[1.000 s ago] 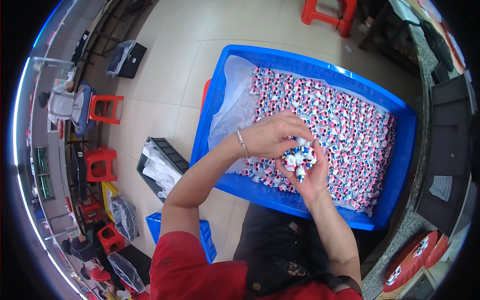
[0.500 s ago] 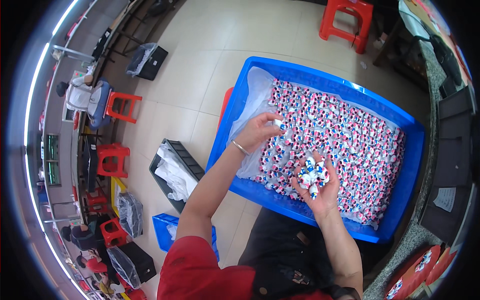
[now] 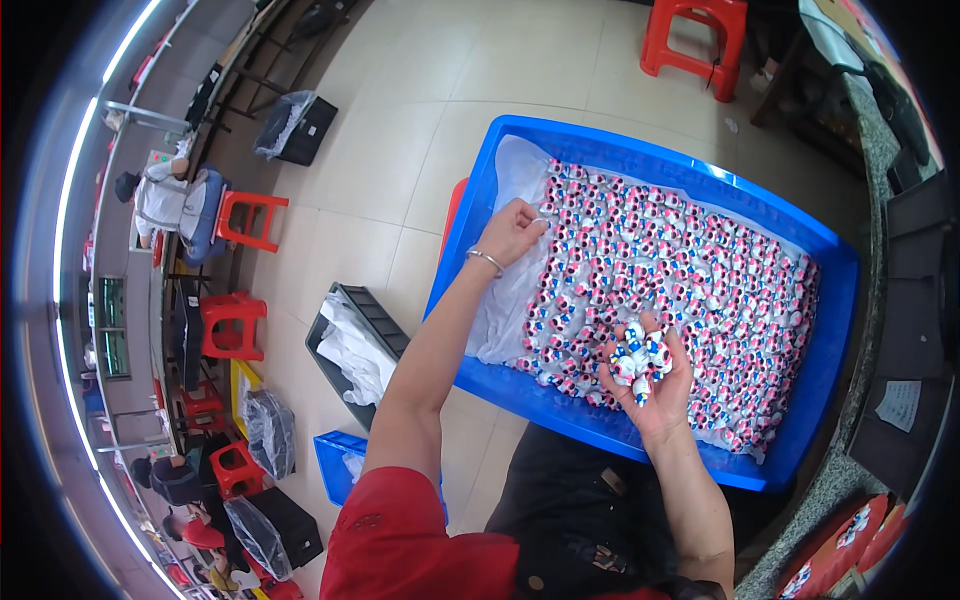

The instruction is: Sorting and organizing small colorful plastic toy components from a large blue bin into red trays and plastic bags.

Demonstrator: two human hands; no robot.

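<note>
In a blue plastic tub (image 3: 560, 132), rows of small white, pink and blue painted figurines (image 3: 730, 295) lie on a thin white plastic sheet (image 3: 505, 290). My left hand (image 3: 512, 234), with a bangle at its wrist, is closed in a pinch at the left end of the upper rows. A white bit of one figurine shows at its fingertips; the rest is covered by the fingers. Palm up over the tub's near part, my right hand (image 3: 665, 395) cups several loose figurines (image 3: 638, 358), its fingers curled round them.
Left of the tub stand a dark crate (image 3: 375, 315) with white sheeting and a smaller blue bin (image 3: 335, 465). A red stool (image 3: 695, 40) is beyond the tub; a speckled counter (image 3: 865, 150) runs along the right. People sit at a bench far left.
My left hand has moved up and left with the figurine, to the upper rows' left end. My right hand, still cupping its figurines, has shifted slightly right and down with the view.
</note>
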